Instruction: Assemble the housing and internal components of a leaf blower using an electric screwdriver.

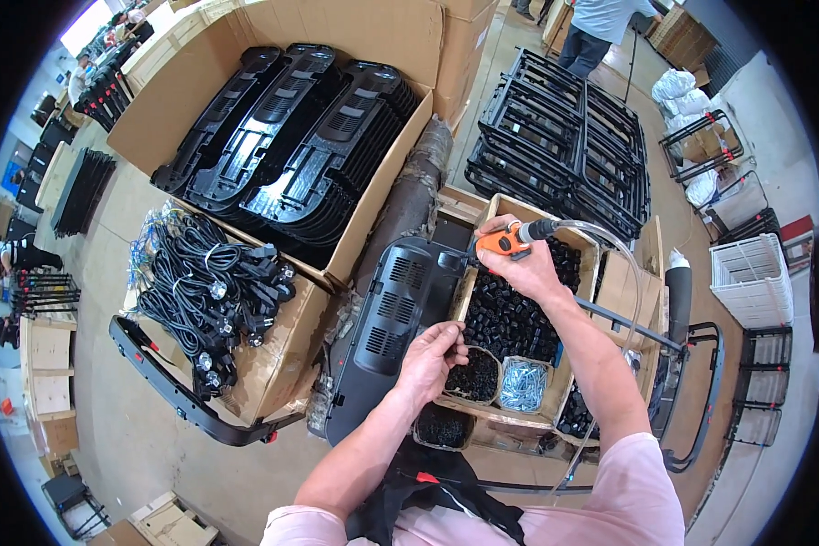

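Note:
My right hand (532, 273) is wrapped round an orange and black power screwdriver (500, 243), with a clear hose (610, 235) running from its black end. The tool's front end is beside the far right edge of a long black plastic cover (393, 314) with vent slots. My left hand (430, 362) is closed, thumb and fingertips together, just right of the cover's near half; anything between the fingertips is too small to make out. Below and right of that hand are a tub of small black screws (473, 375) and a tub of silvery screws (523, 384).
A wooden crate of black plastic parts (510, 314) lies under my right arm. At the far left, a carton (400, 136) holds stacked black covers (337, 155). Bundled black cables (214, 282) lie on a box. Black metal frames (564, 136) are stacked beyond, near another person (596, 32).

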### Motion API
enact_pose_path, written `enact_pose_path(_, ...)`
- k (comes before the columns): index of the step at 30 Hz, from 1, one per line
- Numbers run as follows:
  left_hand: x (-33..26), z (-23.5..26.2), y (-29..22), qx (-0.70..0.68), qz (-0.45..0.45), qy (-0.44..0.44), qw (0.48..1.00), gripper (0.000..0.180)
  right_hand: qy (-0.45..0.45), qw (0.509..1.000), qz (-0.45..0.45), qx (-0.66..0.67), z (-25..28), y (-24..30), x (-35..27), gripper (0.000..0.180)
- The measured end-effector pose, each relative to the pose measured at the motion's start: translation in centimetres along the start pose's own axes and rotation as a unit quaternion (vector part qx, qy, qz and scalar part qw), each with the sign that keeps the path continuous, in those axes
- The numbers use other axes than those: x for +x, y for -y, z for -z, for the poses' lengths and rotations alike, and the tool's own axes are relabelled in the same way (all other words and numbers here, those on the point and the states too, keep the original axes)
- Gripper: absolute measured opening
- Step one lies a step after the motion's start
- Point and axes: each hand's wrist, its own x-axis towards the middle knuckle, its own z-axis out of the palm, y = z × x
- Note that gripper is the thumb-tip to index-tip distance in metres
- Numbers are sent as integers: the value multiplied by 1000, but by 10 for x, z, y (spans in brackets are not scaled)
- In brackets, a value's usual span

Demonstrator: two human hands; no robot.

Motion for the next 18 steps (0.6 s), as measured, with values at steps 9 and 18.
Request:
enact_pose_path(9, 44, -20, -25, -47, -10, -47, 998, 24, -5, 999, -43, 16, -1, -1, 4, 33)
enact_pose_path(18, 95, -30, -46, -252, -7, -69, 965, 21, 20, 991, -13, 133, -8, 52, -13, 48)
